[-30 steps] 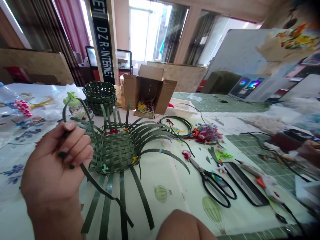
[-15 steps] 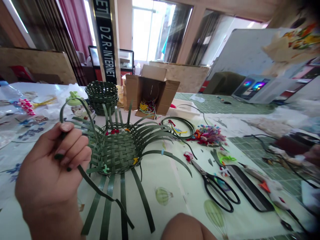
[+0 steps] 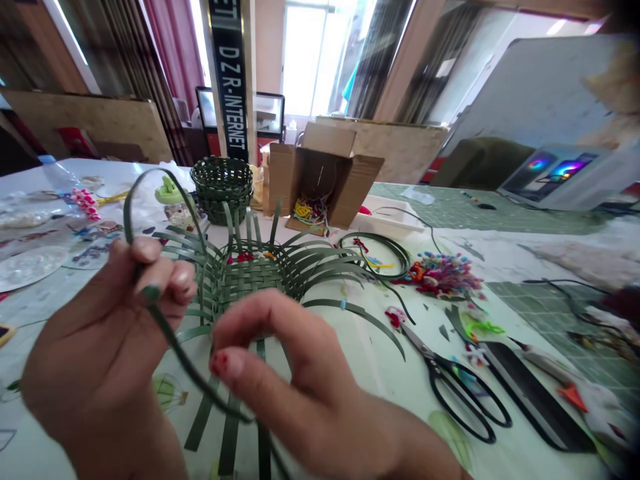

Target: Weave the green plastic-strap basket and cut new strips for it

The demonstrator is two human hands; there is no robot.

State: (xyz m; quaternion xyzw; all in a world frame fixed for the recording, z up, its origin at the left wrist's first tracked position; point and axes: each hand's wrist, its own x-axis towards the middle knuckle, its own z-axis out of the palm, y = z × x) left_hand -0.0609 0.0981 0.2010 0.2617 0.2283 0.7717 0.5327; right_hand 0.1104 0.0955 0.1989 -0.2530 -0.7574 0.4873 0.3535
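Pinching a green strip (image 3: 185, 360) clamped in the left hand (image 3: 100, 347), right hand (image 3: 295, 380) with fingers apart and empty above the half-woven basket (image 3: 250, 280), scissors (image 3: 465, 393) beside the basket

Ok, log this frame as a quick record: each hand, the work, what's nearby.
left hand: pinches a green weaving strip
right hand: open, just above that strip
work: half-woven green basket, loose strips splayed outward
nearby: finished green basket, black-handled scissors, cardboard box
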